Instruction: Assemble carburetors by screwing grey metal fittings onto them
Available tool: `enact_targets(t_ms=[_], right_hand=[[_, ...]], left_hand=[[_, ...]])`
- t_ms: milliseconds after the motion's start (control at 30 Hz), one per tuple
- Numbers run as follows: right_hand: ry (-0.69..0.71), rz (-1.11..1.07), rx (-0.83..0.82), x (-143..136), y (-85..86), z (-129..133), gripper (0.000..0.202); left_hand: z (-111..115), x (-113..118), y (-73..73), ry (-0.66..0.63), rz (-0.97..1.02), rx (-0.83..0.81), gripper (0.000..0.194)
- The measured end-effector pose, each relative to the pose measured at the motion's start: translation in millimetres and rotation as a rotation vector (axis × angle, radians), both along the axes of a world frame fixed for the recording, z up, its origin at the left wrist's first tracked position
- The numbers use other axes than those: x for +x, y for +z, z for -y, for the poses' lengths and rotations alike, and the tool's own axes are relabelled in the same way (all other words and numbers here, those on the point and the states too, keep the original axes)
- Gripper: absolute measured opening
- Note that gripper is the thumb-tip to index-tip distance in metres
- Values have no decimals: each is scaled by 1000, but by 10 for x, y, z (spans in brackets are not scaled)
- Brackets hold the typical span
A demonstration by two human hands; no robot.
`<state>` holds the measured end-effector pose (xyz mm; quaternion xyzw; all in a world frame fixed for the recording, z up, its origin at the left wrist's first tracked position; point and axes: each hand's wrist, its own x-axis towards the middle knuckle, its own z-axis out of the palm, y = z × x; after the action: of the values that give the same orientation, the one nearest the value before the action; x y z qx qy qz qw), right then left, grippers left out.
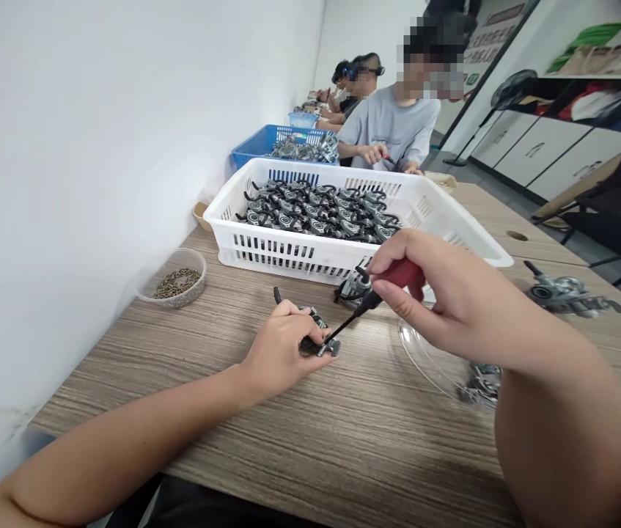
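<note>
My left hand [282, 345] is closed on a small metal part [310, 345] with a black lever, low over the wooden table [222, 352]. In my right hand [425, 293] is a screwdriver [401, 276] with a red and black handle. Its dark shaft slants down to the left, and the tip meets the part beside my left fingertips. Just behind the screwdriver lies another metal part [350, 291]. My right forearm partly hides a clear round tray [431, 359] with small metal pieces [483, 383] in it.
Beyond my hands stands a white basket [277, 253] of similar parts, with a blue basket [249, 150] behind it. A clear bowl [172, 297] of small screws sits left. More metal parts [563, 293] lie right. A person [392, 125] works across the table; others sit farther back.
</note>
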<state>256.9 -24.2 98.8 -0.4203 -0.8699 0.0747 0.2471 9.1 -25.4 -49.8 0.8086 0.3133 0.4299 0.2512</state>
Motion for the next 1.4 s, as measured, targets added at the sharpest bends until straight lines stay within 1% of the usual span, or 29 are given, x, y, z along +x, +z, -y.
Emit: enact_targets(t_ms=[100,200,300,367,467,600,733,833,1000,1133,1300,1400], right_hand=[[104,-106,-123,65,15,-36,22],[168,-134,-204,143,55,-49,26],[188,-135,-278,227,92,-38,23],[180,-139,-292,267,94,-44,20],[158,-136,-249,276,68,-74,19],[104,-99,-111,209,55,-76,13],[88,-36,7,122,73,-17,8],[47,-17,62,76,64,11,10],[-76,44,113,37,33,55,14],[-92,76,188,-10,31,104,16],[-113,79,172,-34,29,72,19],[-54,65,109,-15,33,59,18]], left_hand=[[-17,-10,3,12,-13,-18,26],[-18,-11,-5,14,-20,-19,25],[-33,-17,-16,27,-18,-30,28],[-56,-25,-18,37,-22,-43,29],[-90,-36,-7,39,-28,-68,31],[-115,-46,23,71,-31,-114,31],[-123,-56,55,102,-20,-153,31],[-110,-53,73,109,-18,-152,31],[-76,-34,93,132,-39,-152,30],[-94,-49,99,176,-51,-193,29],[-116,-71,95,172,-44,-189,29],[-123,-68,100,177,-44,-198,29]])
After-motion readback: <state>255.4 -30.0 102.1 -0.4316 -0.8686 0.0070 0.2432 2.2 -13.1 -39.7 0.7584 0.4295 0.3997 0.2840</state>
